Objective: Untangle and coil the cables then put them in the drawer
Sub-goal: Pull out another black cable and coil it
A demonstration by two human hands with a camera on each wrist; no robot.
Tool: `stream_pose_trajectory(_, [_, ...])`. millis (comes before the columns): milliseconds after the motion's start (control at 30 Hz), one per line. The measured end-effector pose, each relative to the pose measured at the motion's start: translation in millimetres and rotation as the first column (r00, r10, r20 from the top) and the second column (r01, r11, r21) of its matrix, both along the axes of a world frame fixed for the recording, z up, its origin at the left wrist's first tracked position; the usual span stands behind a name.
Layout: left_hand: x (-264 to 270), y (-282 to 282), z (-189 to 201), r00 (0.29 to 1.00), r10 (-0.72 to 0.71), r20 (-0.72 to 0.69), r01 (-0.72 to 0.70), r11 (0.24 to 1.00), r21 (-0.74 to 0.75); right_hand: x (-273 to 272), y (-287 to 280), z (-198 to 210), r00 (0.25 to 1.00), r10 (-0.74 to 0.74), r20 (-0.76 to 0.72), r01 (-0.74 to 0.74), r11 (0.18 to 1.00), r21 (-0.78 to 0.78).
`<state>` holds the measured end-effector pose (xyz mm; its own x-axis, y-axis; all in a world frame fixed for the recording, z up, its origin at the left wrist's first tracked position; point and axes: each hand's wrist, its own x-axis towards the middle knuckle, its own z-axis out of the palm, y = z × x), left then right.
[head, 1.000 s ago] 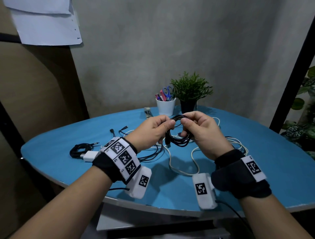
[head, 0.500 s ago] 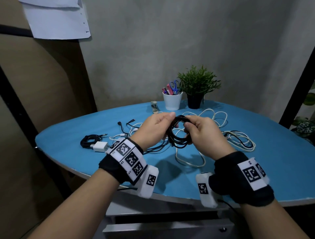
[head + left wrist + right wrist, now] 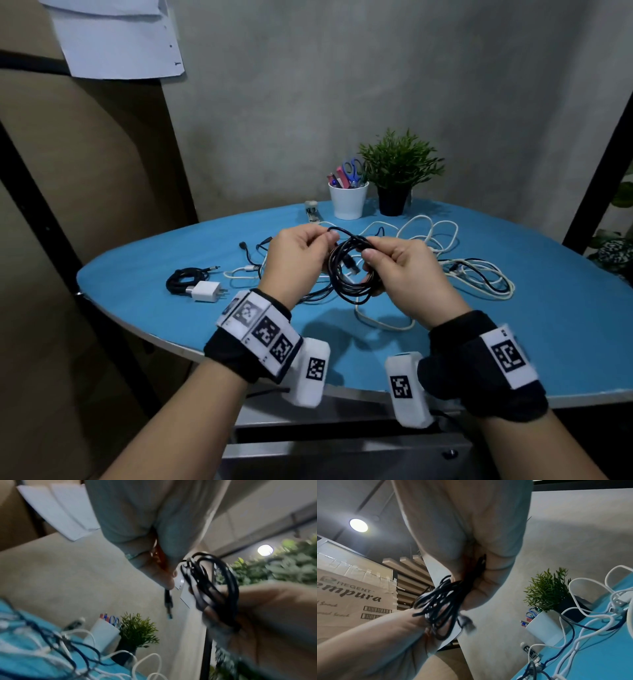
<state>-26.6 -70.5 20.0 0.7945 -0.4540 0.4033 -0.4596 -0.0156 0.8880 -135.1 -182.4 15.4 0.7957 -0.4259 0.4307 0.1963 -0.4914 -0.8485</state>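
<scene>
A black cable coil hangs in the air above the blue table, held between both hands. My right hand grips the coil's loops with thumb on top. My left hand pinches the cable's free end; its plug dangles below the fingertips. Tangled white cables and dark cables lie on the table beyond the hands. A second black coil with a white charger lies at the left. The drawer front shows below the table edge.
A white cup with scissors and pens, a potted plant and a small stapler stand at the table's back. Papers hang on the wall at upper left. Leafy plants are at the right.
The head view has tilted down, so the drawer front shows. The left hand has drawn the cable's end out to the left of the coil; the right hand keeps its grip on the coil.
</scene>
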Motion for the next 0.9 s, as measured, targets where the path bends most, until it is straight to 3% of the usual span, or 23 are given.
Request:
stream_pose_trajectory(133, [-8, 1, 1, 0.956, -0.141, -0.258, 0.113, 0.986, -0.121, 4, 2, -4, 0.999, -0.044, -0.022, 0.042, 0.995, -0.095])
stream_pose_trajectory(300, [-15, 4, -3, 0.79, -0.338, -0.511, 0.243, 0.938, -0.246, 12, -1, -8, 0.991, -0.134, 0.006, 0.134, 0.985, -0.111])
stream_pose_trajectory(467, [-25, 1, -6, 0.8, -0.363, -0.477, 0.268, 0.928, -0.258, 14, -1, -10, 0.979, -0.203, 0.012, 0.203, 0.972, -0.122])
stream_pose_trajectory(667, [-26, 2, -8, 0.866, -0.312, -0.39, 0.315, 0.947, -0.056, 17, 4, -6, 0.988, -0.153, 0.028, 0.152, 0.988, 0.041])
stream_pose_trajectory(800, [-27, 9, -9, 0.832, -0.387, -0.397, 0.447, 0.892, 0.067, 19, 3, -8, 0.987, -0.158, 0.022, 0.158, 0.987, 0.005])
stream_pose_trajectory(900, [-24, 15, -10, 0.749, -0.471, -0.466, 0.535, 0.845, 0.007, 18, 2, -7, 0.994, -0.11, -0.014, 0.111, 0.99, 0.091])
